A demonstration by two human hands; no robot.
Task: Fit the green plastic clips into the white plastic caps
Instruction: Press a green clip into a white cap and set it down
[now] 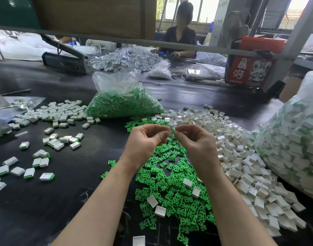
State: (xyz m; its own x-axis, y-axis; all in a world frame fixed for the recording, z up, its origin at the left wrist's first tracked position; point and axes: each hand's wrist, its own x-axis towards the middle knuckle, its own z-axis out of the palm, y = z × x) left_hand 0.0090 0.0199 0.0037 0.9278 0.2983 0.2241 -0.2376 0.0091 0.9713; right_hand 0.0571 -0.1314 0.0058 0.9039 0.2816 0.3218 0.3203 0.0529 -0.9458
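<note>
Loose green clips (171, 189), heaped on the dark desk (63, 201) under both wrists. Left hand (145, 141) and right hand (196, 141), raised together; curled fingers (162, 134) pinched one white cap (172, 133) between the two sets of fingertips. White caps pile (241, 157), just right. Clear bag (122, 102) beyond, holding green clips. Far right, large bag (294, 139) of white-and-green pieces.

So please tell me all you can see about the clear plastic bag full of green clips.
The clear plastic bag of green clips lies on the black table, beyond both hands. Its thin, crinkled film is packed low with small green clips; the empty top stands loosely gathered and looks open. Loose white plastic caps and assembled white-and-green pieces lie against its base.
</note>
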